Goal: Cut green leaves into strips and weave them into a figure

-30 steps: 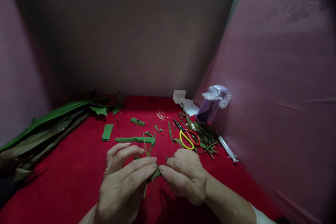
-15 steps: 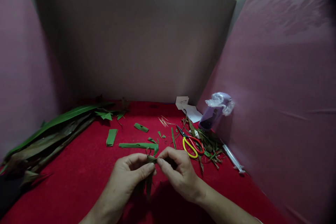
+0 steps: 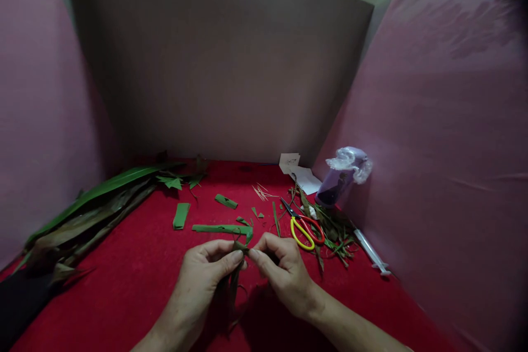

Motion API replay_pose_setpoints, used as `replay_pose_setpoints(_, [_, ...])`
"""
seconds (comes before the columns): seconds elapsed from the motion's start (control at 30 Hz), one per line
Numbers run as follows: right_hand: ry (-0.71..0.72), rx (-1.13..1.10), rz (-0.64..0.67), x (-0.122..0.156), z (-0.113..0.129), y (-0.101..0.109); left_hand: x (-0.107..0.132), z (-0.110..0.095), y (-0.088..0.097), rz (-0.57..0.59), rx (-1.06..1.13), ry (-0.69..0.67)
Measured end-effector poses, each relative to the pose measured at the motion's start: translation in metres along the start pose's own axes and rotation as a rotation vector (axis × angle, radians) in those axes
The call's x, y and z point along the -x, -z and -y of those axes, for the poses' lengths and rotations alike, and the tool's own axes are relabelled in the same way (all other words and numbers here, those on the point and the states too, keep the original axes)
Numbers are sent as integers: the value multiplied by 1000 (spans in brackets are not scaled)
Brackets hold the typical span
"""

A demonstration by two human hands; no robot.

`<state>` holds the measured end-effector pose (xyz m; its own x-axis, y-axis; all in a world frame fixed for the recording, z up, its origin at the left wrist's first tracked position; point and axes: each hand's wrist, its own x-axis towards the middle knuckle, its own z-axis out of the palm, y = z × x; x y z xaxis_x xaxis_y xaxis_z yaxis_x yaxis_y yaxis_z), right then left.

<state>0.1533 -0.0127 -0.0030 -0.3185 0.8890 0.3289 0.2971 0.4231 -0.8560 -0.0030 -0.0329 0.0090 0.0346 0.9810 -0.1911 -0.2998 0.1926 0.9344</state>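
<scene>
Leaves (image 3: 93, 196), long and partly browned, lie along the left side of the frame on the red desk (image 3: 103, 297). To their right, left of centre, sits a small green rectangle of leaf (image 3: 181, 216). In the lower middle, the left hand (image 3: 202, 272) pinches a dull green leaf piece (image 3: 240, 246) between thumb and fingers, with thin strands trailing below it; just beyond lies a long green strip (image 3: 216, 229), and farther up a short cut piece (image 3: 226, 201). The leaf piece is near the bottom centre, between both hands; the right hand (image 3: 284, 272) nips its right end with thumb and forefinger. Above are thin pale sticks (image 3: 261, 192). Right of centre, scissors (image 3: 295, 215) with yellow and red handles lie beside a heap of leaf scraps (image 3: 330, 224); white paper (image 3: 307, 180) lies above them. Farther right stand a purple container (image 3: 333, 187) topped with clear plastic (image 3: 347, 159) and, below it, a syringe (image 3: 370, 249) lying aslant.
</scene>
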Motion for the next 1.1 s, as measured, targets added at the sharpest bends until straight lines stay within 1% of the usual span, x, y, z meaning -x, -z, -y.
replay_pose_setpoints(0.2, [-166,-175,78,-6,3,2,-2,0,4,24,-34,45])
replay_pose_setpoints(0.27, [-195,-226,98,-8,2,3,-3,0,4,16,-35,48])
replay_pose_setpoints(0.4, [-187,-209,91,-8,0,5,-6,3,5,-16,-28,27])
replay_pose_setpoints(0.53, [-175,-176,81,-7,-2,6,-7,5,5,-58,35,14])
replay_pose_setpoints(0.67, [-176,-174,74,-5,0,5,-7,4,3,-122,78,15])
replay_pose_setpoints(0.77, [-193,-180,61,-5,2,5,-6,2,2,-147,74,16])
replay_pose_setpoints(0.93, [-209,-193,53,-5,3,4,-8,5,5,-126,64,20])
replay_pose_setpoints(1.1, [-168,-179,49,-5,4,5,-8,8,7,-79,23,-2])
